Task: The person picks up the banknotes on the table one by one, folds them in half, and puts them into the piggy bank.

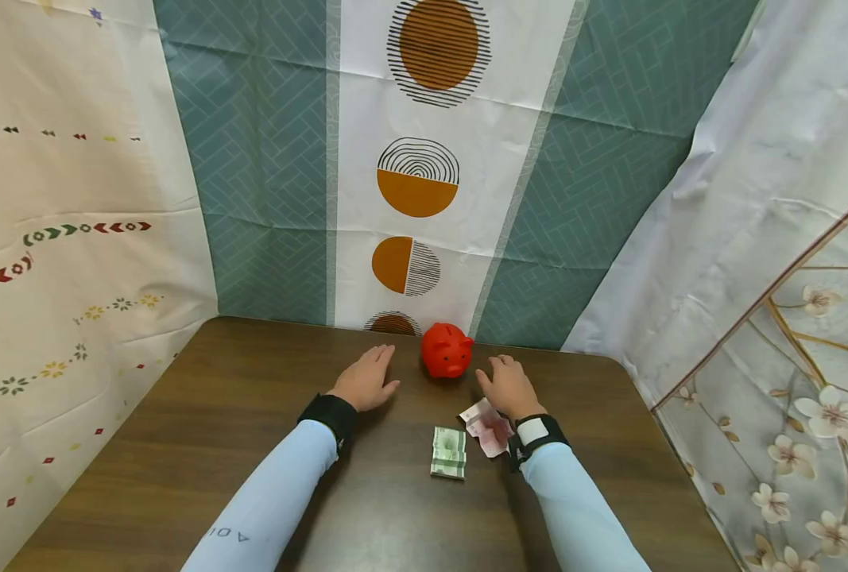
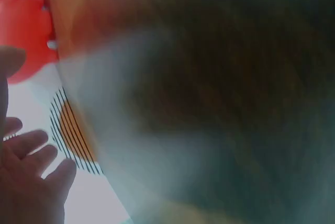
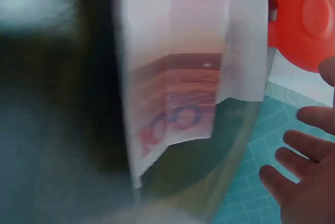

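Near the far edge of the table stands a red piggy bank (image 1: 446, 350), its snout toward me and a slot on top. To its left my left hand (image 1: 365, 380) is held with fingers extended and nothing in it. My right hand (image 1: 511, 388) is on the other side, fingers loosely spread, also holding nothing. Beside the right wrist lies a creased pink banknote (image 1: 490, 429), partly overlapped by that hand in the head view. A folded green banknote (image 1: 448, 453) lies closer to me, between the forearms. In the right wrist view the pink banknote (image 3: 183, 93) shows fold lines.
The things stand on a brown wooden table (image 1: 202, 445). Behind it hangs a green and white curtain (image 1: 273, 159) with orange circles. Patterned cloths hang at the left (image 1: 80, 238) and right (image 1: 774, 318) sides of the table.
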`<state>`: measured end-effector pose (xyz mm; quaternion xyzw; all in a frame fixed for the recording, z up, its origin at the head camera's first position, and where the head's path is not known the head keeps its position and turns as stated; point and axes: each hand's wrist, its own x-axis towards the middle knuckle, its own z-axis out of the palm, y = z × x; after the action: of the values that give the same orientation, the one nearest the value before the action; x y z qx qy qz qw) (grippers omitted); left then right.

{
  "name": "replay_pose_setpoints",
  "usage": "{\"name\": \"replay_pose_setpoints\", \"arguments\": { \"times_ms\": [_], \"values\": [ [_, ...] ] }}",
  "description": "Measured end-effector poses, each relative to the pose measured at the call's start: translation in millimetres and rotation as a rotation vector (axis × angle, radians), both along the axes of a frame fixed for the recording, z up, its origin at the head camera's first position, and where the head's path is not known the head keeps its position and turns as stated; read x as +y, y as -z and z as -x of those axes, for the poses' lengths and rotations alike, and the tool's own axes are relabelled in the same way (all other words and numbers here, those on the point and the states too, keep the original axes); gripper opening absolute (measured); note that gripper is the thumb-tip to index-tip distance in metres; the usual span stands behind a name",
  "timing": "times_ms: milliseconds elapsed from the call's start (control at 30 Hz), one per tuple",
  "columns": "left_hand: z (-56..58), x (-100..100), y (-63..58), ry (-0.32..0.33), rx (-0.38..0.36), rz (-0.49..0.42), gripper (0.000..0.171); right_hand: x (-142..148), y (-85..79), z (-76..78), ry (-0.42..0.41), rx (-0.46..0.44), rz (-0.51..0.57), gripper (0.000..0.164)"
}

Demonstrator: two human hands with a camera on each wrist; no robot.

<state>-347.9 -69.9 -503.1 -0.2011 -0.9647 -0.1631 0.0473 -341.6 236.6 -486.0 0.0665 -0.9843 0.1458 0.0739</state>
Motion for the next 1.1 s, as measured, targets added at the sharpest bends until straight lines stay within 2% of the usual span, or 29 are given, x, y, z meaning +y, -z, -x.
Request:
{"name": "replay_pose_setpoints", "arguments": {
  "times_ms": [67, 167, 367, 533, 633, 800, 1000, 1100],
  "values": [
    [-4.9, 4.8, -0.4, 0.039, -0.008, -0.015, 0.073, 2.2, 1.2, -3.6, -0.008, 0.015, -0.006, 0.049],
    [-11.1, 11.4, 1.6, 0.071, -0.06, -0.035, 0.071, 6.2, 3.0, -9.7, -0.015, 0.009, 0.002, 0.04],
    [-25.2, 24.0, 6.2, 0.147, -0.165, -0.122, 0.062, 17.9, 6.2, -19.4, 0.014, -0.084, 0.06, 0.027],
    [-39.3, 36.3, 3.4, 0.228, -0.185, -0.169, 0.058, 28.8, 5.6, -29.8, 0.029, -0.121, 0.082, 0.021],
    [-46.8, 42.7, 2.0, 0.264, -0.187, -0.153, 0.058, 34.6, 6.8, -35.1, 0.034, -0.124, 0.073, 0.019],
    [-53.6, 52.3, 0.3, 0.303, -0.185, -0.114, 0.058, 43.3, 10.6, -40.4, 0.074, -0.133, 0.05, 0.028],
    [-56.7, 58.3, 0.3, 0.316, -0.202, -0.102, 0.058, 44.8, 12.4, -44.1, 0.128, -0.256, 0.083, 0.037],
    [-56.7, 59.8, 1.5, 0.323, -0.198, -0.104, 0.058, 44.5, 12.9, -45.1, 0.142, -0.277, 0.097, 0.039]
  ]
}}
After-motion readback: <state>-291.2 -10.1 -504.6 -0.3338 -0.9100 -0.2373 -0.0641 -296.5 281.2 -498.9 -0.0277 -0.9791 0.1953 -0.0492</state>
